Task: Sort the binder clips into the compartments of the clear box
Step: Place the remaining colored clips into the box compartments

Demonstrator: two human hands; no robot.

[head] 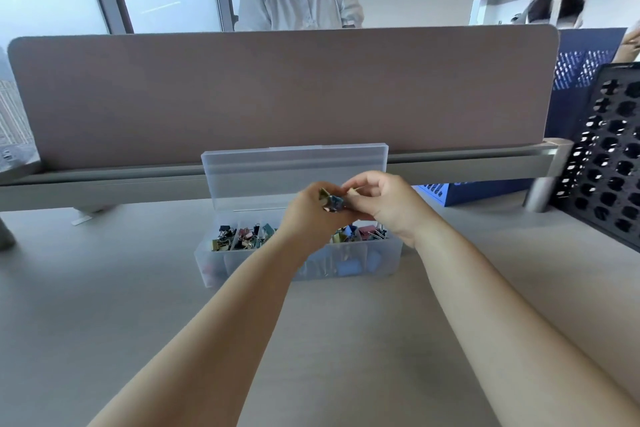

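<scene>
Pale table [104,305] with a grey divider panel [277,90] behind, open clear box [391,253] mid-table holding binder clips [225,237] in compartments, left hand [304,215] above it gripping a bunch of clips [330,201], right hand [384,204] pinching one pale clip [351,191]

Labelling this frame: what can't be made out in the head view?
Head view:
Middle compartments of the clear box: hidden behind the left hand and right hand.
Count of held binder clips: small, partly covered by the left hand.
Pale item the right fingers pinch: too blurred to identify.
</scene>
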